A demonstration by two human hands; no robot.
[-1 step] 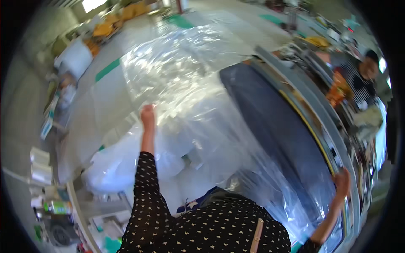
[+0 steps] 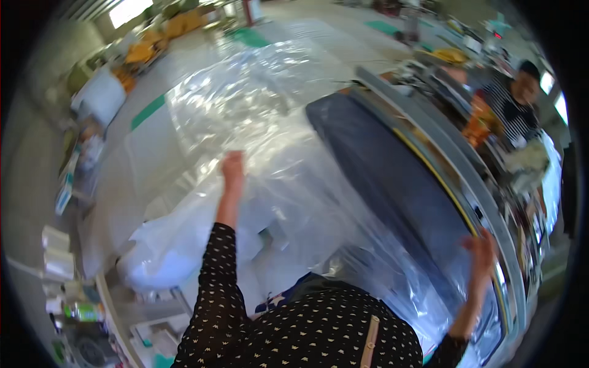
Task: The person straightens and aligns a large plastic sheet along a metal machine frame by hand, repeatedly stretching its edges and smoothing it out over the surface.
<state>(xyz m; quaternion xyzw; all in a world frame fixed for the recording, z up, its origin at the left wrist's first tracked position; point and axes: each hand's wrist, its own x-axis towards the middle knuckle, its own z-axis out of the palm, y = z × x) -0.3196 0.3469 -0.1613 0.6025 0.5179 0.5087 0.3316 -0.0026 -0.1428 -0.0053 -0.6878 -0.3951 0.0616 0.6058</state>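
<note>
A large sheet of clear plastic film (image 2: 239,92) spreads over the floor ahead and runs back toward my body. My left hand (image 2: 232,165) is closed on the film, its arm stretched forward. To the right lies a long dark blue-grey panel (image 2: 392,165) with rounded corners, partly covered by the film. Over the panel's right edge, beside a yellow-edged strip (image 2: 438,175), my right hand (image 2: 481,251) is raised with thumb and fingers apart. It is slightly blurred, and nothing shows in it. A bunched white plastic mass (image 2: 153,257) lies left of my left arm.
Beyond the panel, a long grey rail (image 2: 423,129) borders a cluttered bench, where a person (image 2: 515,110) in a striped top handles an orange packet (image 2: 481,119). White rolls (image 2: 58,254) stand at the far left. A white bundle (image 2: 101,95) and several yellow bags sit along the back-left wall.
My left hand has shifted a little to the right in the picture. My right hand has moved left and slightly up, its fingers spreading. The surroundings have slid slightly left.
</note>
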